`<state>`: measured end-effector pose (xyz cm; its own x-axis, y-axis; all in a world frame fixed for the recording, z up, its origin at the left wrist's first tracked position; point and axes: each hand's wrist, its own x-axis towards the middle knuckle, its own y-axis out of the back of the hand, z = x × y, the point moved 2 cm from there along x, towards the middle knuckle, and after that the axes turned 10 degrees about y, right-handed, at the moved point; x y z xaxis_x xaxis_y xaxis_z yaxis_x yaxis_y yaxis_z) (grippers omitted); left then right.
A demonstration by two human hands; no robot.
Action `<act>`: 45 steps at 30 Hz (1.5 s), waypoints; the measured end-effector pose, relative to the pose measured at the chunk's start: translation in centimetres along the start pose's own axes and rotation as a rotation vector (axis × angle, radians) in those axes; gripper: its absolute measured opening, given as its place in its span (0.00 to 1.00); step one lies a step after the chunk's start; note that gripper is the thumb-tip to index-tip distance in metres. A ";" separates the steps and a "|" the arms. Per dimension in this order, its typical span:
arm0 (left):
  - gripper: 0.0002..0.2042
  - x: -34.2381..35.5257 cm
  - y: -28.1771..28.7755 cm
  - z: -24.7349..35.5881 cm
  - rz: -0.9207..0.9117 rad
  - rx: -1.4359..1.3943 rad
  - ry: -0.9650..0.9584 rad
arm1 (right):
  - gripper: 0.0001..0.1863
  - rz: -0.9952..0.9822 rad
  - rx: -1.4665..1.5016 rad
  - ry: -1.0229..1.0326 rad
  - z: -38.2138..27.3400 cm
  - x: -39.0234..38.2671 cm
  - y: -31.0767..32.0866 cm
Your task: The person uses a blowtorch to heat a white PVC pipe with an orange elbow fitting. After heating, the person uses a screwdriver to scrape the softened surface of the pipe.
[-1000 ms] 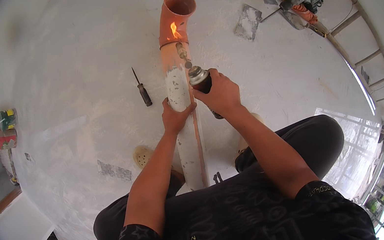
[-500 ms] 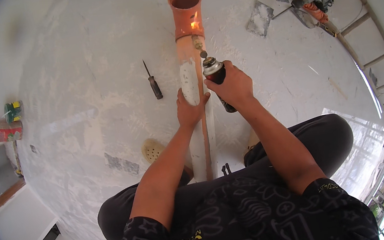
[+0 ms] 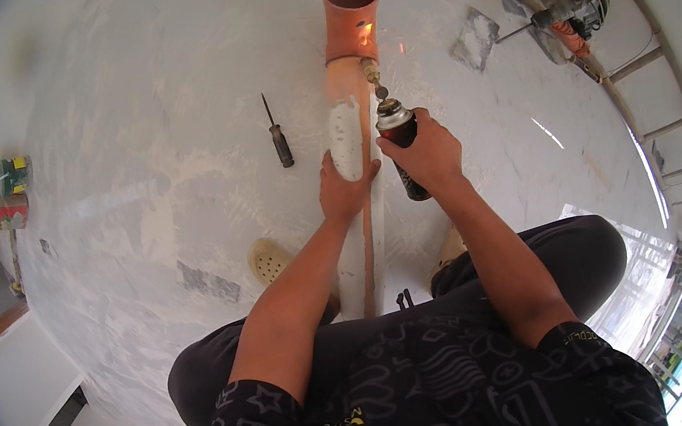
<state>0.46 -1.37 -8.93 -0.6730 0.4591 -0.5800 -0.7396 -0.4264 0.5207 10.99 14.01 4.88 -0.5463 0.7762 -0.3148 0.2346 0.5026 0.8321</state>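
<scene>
A long pipe (image 3: 343, 131), orange under flaking white paint, lies lengthwise on the floor, topped by an orange curved fitting (image 3: 346, 23). My left hand (image 3: 342, 188) grips the pipe around its middle, thumb on the right side. My right hand (image 3: 429, 151) is closed round a dark gas canister (image 3: 409, 182) with a silver top and a torch head (image 3: 373, 76) pointing at the fitting, where a flame glows. A screwdriver (image 3: 278, 139) lies to the left of the pipe.
A drill (image 3: 578, 12) and a dusty plate (image 3: 474, 39) lie upper right, beside a ladder (image 3: 659, 130). A green container (image 3: 13, 176) sits on a red one (image 3: 4, 217) at the left. My sandals (image 3: 269, 263) and bent knees flank the pipe.
The pipe, both hands and the torch appear further right in the picture. The fitting's opening is seen more upright, and the visible flame looks smaller.
</scene>
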 end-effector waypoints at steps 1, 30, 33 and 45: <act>0.58 -0.1 0.1 0.2 0.014 0.029 0.019 | 0.38 -0.003 0.000 -0.001 -0.2 0.0 0.2; 0.63 -1.1 0.3 1.5 -0.037 0.183 0.186 | 0.37 -0.075 -0.105 0.099 -5.6 4.4 -0.7; 0.63 -1.1 0.3 1.4 -0.041 0.191 0.188 | 0.37 -0.082 -0.126 0.112 -5.8 4.8 -1.0; 0.63 -1.1 0.3 1.5 -0.032 0.163 0.177 | 0.37 -0.091 -0.151 0.079 -5.6 4.8 -0.3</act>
<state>0.96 -0.82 -7.14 -0.6475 0.3209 -0.6912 -0.7620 -0.2757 0.5859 3.74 15.45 5.67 -0.6225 0.6950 -0.3599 0.0617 0.5020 0.8627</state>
